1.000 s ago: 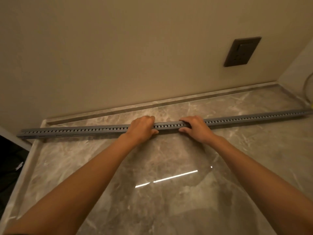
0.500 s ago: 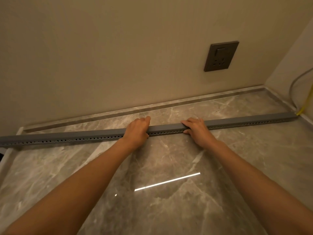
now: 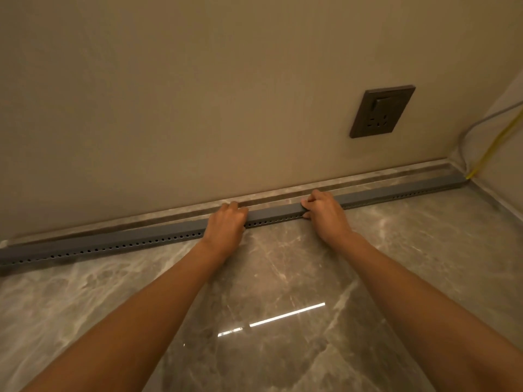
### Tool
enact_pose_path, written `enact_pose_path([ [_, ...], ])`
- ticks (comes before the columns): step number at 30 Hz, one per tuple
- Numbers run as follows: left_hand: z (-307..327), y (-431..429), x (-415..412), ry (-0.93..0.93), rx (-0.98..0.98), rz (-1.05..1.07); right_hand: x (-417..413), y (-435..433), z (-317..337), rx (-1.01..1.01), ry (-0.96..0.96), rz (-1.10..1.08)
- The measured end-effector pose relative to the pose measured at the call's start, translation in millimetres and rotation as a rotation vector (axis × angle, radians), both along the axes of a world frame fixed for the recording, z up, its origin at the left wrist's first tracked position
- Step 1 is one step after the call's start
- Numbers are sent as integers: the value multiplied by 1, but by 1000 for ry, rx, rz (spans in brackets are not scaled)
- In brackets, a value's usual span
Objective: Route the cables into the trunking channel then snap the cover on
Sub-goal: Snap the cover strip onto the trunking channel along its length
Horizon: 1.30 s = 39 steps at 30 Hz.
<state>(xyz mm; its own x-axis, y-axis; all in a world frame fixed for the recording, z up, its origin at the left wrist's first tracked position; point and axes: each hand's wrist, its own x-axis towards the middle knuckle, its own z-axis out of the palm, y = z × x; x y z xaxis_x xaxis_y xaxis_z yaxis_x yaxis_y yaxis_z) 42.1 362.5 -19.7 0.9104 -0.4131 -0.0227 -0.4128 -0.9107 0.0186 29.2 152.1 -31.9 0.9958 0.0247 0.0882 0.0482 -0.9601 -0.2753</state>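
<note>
Far left, the grey trunking channel [image 3: 119, 241] runs off the edge of view, lying flat on the marble floor [image 3: 283, 278]. And here is the change: a second ago it sat out in the open floor, well clear of the wall; now it is tucked right along the stone skirting [image 3: 158, 222], its perforated side facing us.

Moving right, the left hand [image 3: 226, 224] is clamped over the top of the channel, fingers curled across to its far side. A short bare stretch of trunking shows between the hands. Then the right hand [image 3: 325, 212], also wrapped on the channel, thumb low on the near face, fingers over the top. Both are gripping it, pressing it home against the skirting by the look of it.

Further right, the dark wall socket [image 3: 382, 111] sits above, and at the far-right corner the channel's end meets the yellow cable [image 3: 493, 147] and a grey cable [image 3: 481, 121] hanging down the side wall.

So the channel looks placed and lined up with those cables. Whether its top is covered or open, I cannot tell from here. I'd say the routing itself is not yet done, since both cables hang loose outside.
</note>
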Motion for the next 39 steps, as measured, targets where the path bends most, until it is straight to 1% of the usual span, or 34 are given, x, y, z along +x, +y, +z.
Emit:
enact_pose_path([
  [3,-1,1,8,-40,-39,18,9,4,0,-28,-45,-24],
  [5,0,1,12,-134,-85,-43,13,3,-1,16,-33,-41],
  [7,-2,2,17,-163,-42,-76,17,0,-1,-77,2,7],
  [9,-6,2,22,-137,-56,-62,21,-4,-4,-78,-32,44],
  [11,-6,2,20,-127,-30,-93,20,-7,-6,-88,-86,79],
  [14,-7,2,18,-140,-12,-113,20,-7,-2,-162,-66,76],
  [18,-6,-2,18,-151,11,-121,24,-15,-1,-209,-41,87],
  [24,-8,-11,22,-267,79,-116,28,-21,-1,-220,-85,152],
  [27,-12,-17,26,-258,111,-80,31,-23,0,-266,-91,172],
  [29,-6,-24,23,-241,179,-23,34,-26,-1,-291,-126,191],
  [31,1,-33,17,-141,195,56,35,-31,1,-302,-132,191],
  [33,2,-42,16,-72,206,144,34,-31,4,-232,-98,192],
  [36,3,-56,7,-69,183,242,35,-32,1,-194,-30,176],
  [39,-8,-68,-11,-2,111,270,30,-32,-3,-125,-49,157],
])
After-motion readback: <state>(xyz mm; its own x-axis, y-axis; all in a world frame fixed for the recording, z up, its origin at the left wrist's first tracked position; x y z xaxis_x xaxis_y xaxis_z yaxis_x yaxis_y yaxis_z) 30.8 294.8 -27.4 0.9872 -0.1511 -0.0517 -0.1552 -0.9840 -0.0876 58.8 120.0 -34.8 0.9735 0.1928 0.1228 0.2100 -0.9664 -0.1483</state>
